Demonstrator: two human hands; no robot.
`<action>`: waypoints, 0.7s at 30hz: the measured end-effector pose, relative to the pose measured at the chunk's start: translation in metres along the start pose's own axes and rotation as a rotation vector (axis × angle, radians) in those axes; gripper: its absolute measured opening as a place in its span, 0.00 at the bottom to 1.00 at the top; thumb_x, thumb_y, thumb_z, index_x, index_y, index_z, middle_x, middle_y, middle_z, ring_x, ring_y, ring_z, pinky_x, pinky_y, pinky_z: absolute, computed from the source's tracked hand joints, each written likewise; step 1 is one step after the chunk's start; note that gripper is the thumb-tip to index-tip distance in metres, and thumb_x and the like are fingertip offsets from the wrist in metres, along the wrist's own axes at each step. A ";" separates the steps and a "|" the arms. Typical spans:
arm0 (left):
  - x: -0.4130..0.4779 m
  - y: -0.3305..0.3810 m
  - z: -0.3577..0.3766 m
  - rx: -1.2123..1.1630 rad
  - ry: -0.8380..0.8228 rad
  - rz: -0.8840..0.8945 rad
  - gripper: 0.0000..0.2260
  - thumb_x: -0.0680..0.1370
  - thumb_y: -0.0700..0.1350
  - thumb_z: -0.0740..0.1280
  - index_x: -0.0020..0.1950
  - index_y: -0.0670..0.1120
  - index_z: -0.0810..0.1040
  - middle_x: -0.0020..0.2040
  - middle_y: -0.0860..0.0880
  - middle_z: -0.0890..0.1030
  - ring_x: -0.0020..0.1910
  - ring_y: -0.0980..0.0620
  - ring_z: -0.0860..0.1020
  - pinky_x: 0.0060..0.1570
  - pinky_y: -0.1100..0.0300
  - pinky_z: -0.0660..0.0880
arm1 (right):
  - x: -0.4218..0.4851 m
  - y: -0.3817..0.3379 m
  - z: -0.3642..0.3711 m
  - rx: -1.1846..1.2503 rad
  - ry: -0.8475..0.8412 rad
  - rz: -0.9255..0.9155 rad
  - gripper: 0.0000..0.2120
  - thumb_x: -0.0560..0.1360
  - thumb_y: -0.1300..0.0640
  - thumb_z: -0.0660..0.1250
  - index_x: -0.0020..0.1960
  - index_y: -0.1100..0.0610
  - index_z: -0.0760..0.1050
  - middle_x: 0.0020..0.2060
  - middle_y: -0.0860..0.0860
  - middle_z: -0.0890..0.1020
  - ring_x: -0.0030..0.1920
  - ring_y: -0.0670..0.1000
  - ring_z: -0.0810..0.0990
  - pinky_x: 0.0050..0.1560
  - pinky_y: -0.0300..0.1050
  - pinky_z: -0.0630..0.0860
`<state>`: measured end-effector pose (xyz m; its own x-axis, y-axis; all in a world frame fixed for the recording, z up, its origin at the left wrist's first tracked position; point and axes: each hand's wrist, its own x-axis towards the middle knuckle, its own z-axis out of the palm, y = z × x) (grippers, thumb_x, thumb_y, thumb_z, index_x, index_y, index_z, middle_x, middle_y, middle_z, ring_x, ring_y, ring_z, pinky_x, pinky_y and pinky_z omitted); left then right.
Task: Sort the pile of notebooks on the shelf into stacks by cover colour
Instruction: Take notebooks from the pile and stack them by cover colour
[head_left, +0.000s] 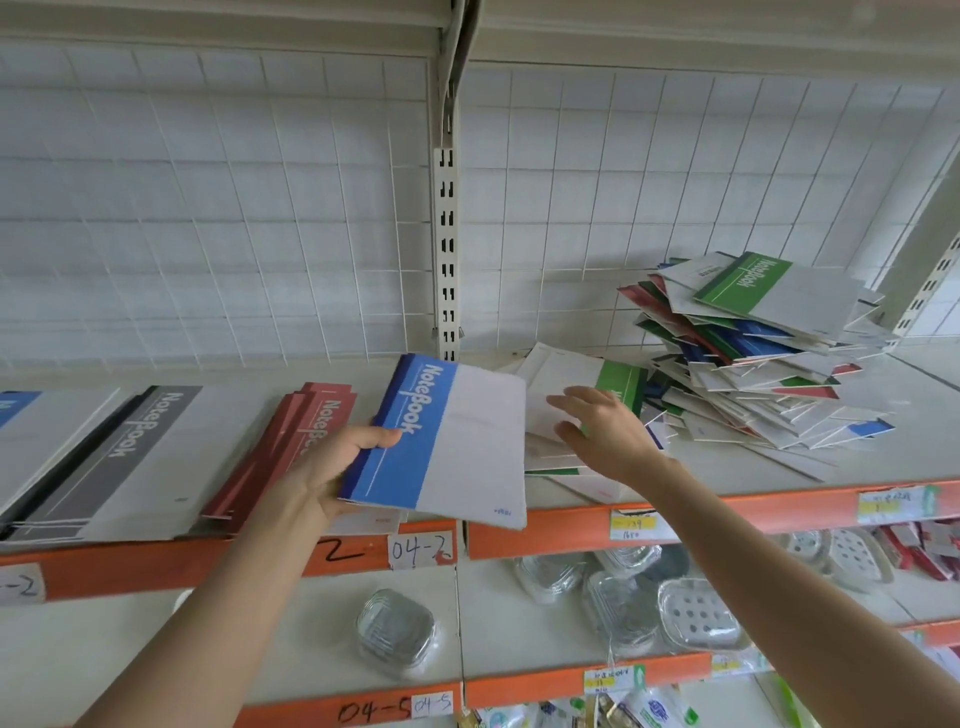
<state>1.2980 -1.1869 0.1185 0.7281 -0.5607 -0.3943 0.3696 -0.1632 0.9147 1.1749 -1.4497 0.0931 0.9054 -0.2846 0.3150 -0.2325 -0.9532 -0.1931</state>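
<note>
Notebook pile (753, 358) slumps at the right end of the shelf (904, 389), so tangled that we cannot count it or tell the colour of most covers, since many lie white back up. At the far left a blue-striped stack (15, 408) is cut off by the frame edge, and we see only a corner of it. Each cover we can read is white with a coloured band along the spine side lettered "NoteBook": a green notebook (763, 293) tops the pile. Beside the cut-off stack lie a grey stack (130, 457) and then a red stack (296, 441), both fanned and hanging over the orange shelf edge. The left hand (337, 467) holds a blue notebook (447, 441) tilted above the shelf front between the red stack and the pile, thumb pressed on the blue band, the other fingers hidden beneath the cover. The right hand (597, 431) reaches over white-backed notebooks at the foot of the pile, fingers (571, 397) straight and spread; we cannot tell whether they touch the paper. On the lower shelf (493, 623) stand foil trays (395, 631) nested in stacks, and writing on the price labels (631, 525) is too blurred to read.
</note>
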 end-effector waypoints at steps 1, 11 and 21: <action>0.001 0.001 -0.002 -0.024 0.031 0.005 0.09 0.74 0.42 0.67 0.52 0.41 0.75 0.37 0.43 0.82 0.37 0.45 0.79 0.35 0.54 0.73 | 0.003 -0.001 -0.002 -0.003 -0.084 0.090 0.21 0.79 0.52 0.60 0.71 0.51 0.67 0.69 0.54 0.69 0.69 0.57 0.66 0.67 0.49 0.64; 0.004 0.002 -0.011 -0.069 0.156 0.027 0.07 0.76 0.47 0.67 0.48 0.45 0.74 0.41 0.43 0.80 0.38 0.45 0.78 0.36 0.55 0.73 | 0.012 -0.025 -0.001 -0.312 -0.211 0.142 0.17 0.81 0.48 0.52 0.57 0.58 0.71 0.49 0.55 0.77 0.48 0.57 0.77 0.40 0.44 0.69; 0.005 -0.002 -0.013 -0.040 0.151 0.007 0.11 0.72 0.47 0.70 0.52 0.44 0.76 0.43 0.43 0.83 0.41 0.44 0.81 0.39 0.54 0.76 | 0.018 -0.032 -0.033 -0.039 0.198 0.318 0.08 0.78 0.66 0.54 0.54 0.65 0.70 0.41 0.62 0.79 0.38 0.60 0.77 0.35 0.45 0.67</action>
<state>1.3087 -1.1790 0.1138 0.8081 -0.4332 -0.3991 0.3846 -0.1250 0.9146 1.1868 -1.4279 0.1360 0.7007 -0.5774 0.4191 -0.5074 -0.8163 -0.2761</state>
